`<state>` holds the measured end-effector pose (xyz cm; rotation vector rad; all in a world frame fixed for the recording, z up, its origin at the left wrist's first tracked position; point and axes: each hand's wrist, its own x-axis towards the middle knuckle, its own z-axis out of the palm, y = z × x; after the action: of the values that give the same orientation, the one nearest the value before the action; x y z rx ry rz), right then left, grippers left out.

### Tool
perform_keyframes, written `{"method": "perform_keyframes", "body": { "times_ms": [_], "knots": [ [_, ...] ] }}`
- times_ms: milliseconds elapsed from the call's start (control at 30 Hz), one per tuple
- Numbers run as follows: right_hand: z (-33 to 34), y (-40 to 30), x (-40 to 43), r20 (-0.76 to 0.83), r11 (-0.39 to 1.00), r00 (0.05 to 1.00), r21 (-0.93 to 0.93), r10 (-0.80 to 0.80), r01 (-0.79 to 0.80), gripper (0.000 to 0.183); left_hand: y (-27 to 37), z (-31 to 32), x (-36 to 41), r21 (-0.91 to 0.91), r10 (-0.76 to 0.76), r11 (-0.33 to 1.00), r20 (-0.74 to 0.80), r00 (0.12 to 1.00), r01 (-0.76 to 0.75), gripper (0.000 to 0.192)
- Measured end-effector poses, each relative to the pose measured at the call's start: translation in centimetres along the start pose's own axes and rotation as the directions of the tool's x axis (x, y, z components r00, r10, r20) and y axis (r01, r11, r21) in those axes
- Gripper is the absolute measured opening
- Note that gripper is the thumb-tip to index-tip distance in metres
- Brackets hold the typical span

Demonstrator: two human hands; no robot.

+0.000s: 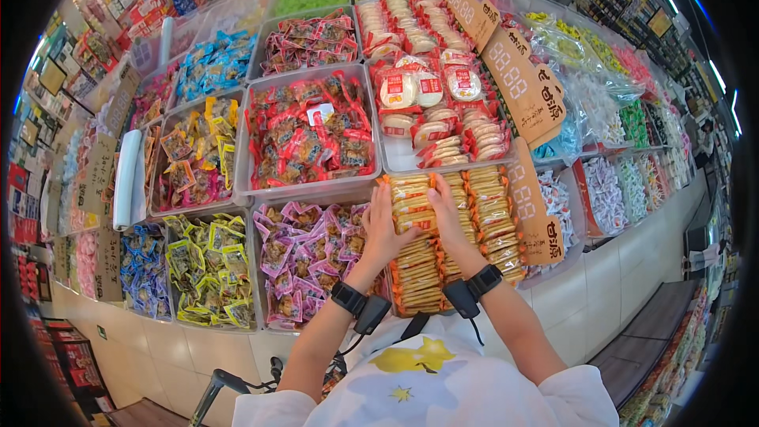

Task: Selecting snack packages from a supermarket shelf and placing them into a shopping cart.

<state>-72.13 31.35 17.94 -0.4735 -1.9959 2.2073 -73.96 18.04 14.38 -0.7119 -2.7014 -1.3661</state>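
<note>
Rows of wrapped biscuits (492, 213) in orange and clear film stand on edge in a bin before me. My left hand (384, 222) lies at the left side of the left row's upper part, its thumb reaching across the packets. My right hand (447, 213) presses on that stretch from the right, fingers pointing away. Between both hands a short run of the packets (413, 198) is held. Behind them is a bin of round crackers in red and clear wrappers (398, 90). Pink-purple wrapped snacks (308, 255) fill the bin to the left.
Plastic bins of red (308, 136), yellow-green (210, 270) and blue (216, 65) packets surround the biscuits. Cardboard price signs (536, 207) stand at the right. A white roll (126, 178) is at the left. A cart handle (222, 382) is near my left arm.
</note>
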Motion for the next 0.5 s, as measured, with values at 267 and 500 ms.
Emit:
{"method": "perform_keyframes", "body": {
  "times_ms": [267, 500],
  "knots": [
    [-0.4, 2.3, 0.3, 0.025, 0.958, 0.977, -0.191, -0.212, 0.213, 0.051, -0.8, 0.4, -0.4, 0.162, 0.057, 0.985, 0.028, 0.998, -0.061, 0.097],
    [-1.3, 2.3, -0.8, 0.054, 0.982, 0.985, -0.085, -0.163, 0.167, 0.055, -0.1, -0.4, -0.3, 0.193, 0.050, 0.980, 0.027, 0.998, -0.054, 0.098]
  ]
}}
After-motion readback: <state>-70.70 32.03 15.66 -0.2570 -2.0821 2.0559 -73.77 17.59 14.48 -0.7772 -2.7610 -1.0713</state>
